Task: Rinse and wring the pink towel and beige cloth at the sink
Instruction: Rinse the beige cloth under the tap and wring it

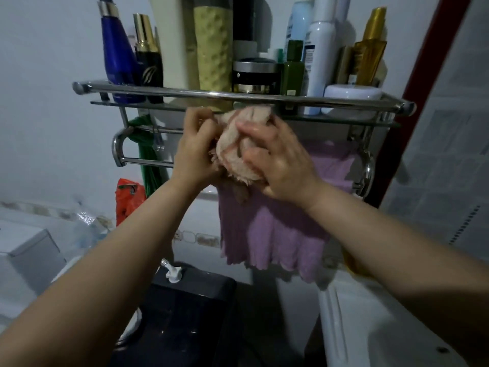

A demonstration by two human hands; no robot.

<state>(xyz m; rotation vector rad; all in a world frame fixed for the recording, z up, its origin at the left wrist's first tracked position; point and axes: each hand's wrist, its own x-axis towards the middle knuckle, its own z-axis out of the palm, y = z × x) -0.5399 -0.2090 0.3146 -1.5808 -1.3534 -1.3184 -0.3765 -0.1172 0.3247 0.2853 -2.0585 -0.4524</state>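
Fluffy beige cloth (239,152); glossy metal rail (238,96); pink towel (275,234) seemingly ribbed.

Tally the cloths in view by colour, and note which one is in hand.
Beige cloth: 1, bunched between the left hand and right hand
Pink towel: 1, hanging from the rack behind the hands
Total: 2
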